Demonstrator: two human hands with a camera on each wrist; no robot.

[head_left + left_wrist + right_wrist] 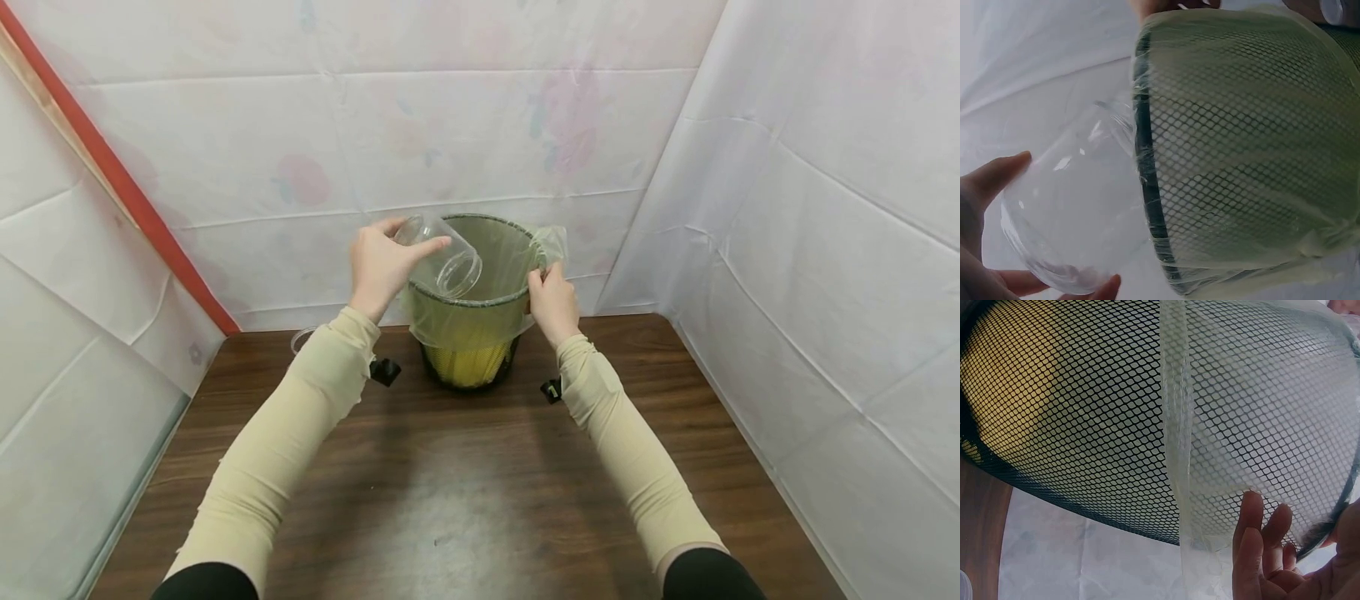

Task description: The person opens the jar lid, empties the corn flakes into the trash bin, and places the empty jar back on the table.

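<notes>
My left hand (382, 265) holds a clear plastic cup (438, 257) between thumb and fingers. The cup is tilted, its mouth over the near left rim of a black mesh waste bin (468, 305). Nothing can be made out inside the cup. A thin, pale green bag (457, 332) lines the bin and folds down over the outside. On the bin's right side, my right hand (553, 302) grips the rim through the bag, fingers against the outer mesh (1210, 456). Something yellow (468, 367) shows through the mesh low in the bin.
The bin stands at the back of a dark wooden table (450, 483), near a white sheet wall (450, 142). A clear round plastic edge (302, 337) shows behind my left sleeve. Small black objects (386, 372) appear beside both forearms. White sheets also rise left and right.
</notes>
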